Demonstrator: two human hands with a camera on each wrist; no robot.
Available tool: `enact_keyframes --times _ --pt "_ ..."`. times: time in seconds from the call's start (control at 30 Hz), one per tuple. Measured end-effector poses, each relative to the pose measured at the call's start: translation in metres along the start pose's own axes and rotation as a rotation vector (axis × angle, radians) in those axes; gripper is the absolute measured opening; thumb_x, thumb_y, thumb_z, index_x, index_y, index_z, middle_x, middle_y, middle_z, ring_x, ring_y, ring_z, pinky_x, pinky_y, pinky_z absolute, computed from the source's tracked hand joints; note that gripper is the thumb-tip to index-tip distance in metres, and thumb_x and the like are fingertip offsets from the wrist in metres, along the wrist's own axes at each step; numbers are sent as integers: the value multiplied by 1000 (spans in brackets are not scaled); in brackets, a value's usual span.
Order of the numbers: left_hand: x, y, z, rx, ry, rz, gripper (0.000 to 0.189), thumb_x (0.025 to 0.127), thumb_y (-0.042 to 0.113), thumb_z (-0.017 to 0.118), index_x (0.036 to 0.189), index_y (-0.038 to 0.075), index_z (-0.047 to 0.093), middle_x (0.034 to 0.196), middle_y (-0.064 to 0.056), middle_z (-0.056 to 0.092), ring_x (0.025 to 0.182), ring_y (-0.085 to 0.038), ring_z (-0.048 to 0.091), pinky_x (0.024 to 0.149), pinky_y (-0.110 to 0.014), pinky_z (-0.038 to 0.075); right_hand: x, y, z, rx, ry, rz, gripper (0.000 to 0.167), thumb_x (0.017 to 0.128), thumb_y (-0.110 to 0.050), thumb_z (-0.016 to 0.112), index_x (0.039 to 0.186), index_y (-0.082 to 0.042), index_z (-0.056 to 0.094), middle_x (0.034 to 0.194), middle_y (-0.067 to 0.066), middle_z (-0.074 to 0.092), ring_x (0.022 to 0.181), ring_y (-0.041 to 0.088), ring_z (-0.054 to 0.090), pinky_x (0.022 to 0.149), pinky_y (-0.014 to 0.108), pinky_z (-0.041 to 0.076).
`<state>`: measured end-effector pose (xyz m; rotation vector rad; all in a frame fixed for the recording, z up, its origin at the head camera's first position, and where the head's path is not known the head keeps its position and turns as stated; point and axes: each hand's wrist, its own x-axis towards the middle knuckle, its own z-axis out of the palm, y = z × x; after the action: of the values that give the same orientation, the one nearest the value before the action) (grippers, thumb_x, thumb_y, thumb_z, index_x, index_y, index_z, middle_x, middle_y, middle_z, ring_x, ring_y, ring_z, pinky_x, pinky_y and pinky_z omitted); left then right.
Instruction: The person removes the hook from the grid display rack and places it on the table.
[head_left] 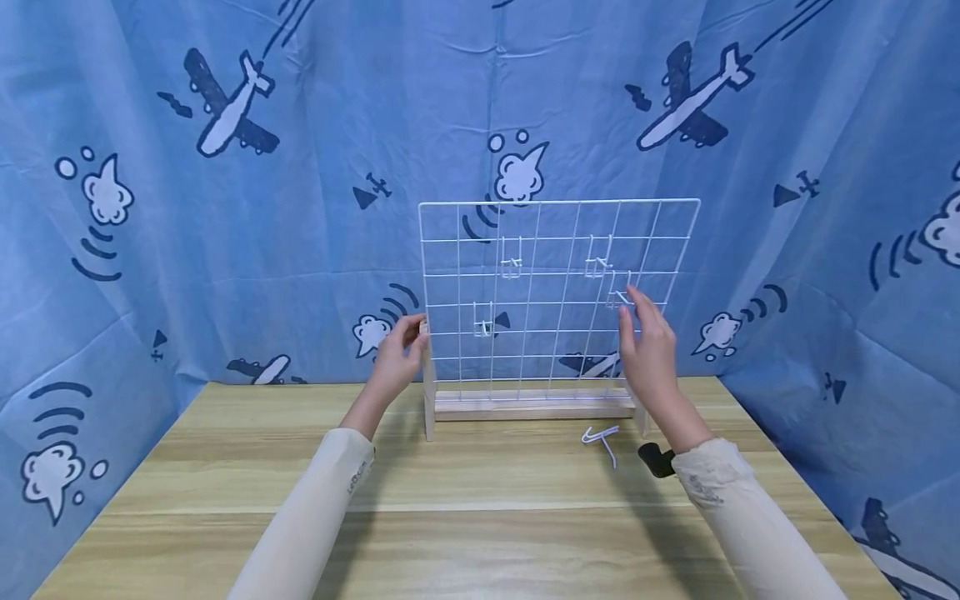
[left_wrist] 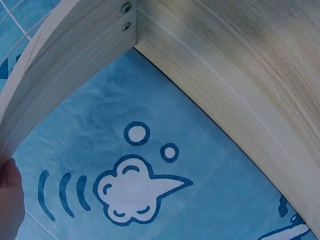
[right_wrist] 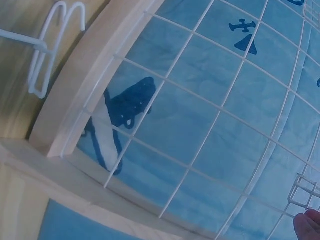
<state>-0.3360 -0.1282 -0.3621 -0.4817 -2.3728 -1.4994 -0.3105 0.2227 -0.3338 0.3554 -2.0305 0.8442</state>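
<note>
White grid (head_left: 530, 273) stands upright in a wooden stand (head_left: 532, 410) at the far middle of the surface (head_left: 465, 533). Stand's left board (head_left: 429, 400) is grasped at its upper end by the left hand (head_left: 397, 354); two screws (left_wrist: 126, 8) are seen low on that board in the left wrist view. Right hand (head_left: 651, 354) is held at the right hook (head_left: 618, 297), thumb and fingers apart, nothing clenched; whether the hook is touched cannot be told.

Four white wire hooks are hung on the grid: one upper left (head_left: 512, 263), one upper right (head_left: 597, 264), one lower left (head_left: 483, 328), plus the right hook, just below and right of the upper right one. A loose hook (head_left: 601, 436) is laid on the surface, near side of the stand, toward its right end. A black item (head_left: 656, 460) is seen beside the right wrist. Both arms are covered by off-white sleeves (head_left: 311, 500). Far side is closed off by a blue curtain (head_left: 330, 208), printed with planes and clouds.
</note>
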Motion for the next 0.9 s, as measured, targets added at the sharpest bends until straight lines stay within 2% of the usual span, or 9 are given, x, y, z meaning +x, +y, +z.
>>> enact_keyframes --times 0.5,0.9 --pt "1 -2 1 -9 5 6 36 102 9 46 137 0 44 131 -20 52 128 -30 48 107 -39 41 7 0 5 -7 46 -12 30 99 -2 50 125 11 55 127 29 55 107 44 58 92 54 49" --pt "1 -4 1 0 1 4 37 102 9 46 138 0 43 132 -19 51 128 -30 48 107 -38 41 10 1 8 1 59 -6 29 98 -1 50 124 12 56 125 29 57 107 41 60 91 48 51"
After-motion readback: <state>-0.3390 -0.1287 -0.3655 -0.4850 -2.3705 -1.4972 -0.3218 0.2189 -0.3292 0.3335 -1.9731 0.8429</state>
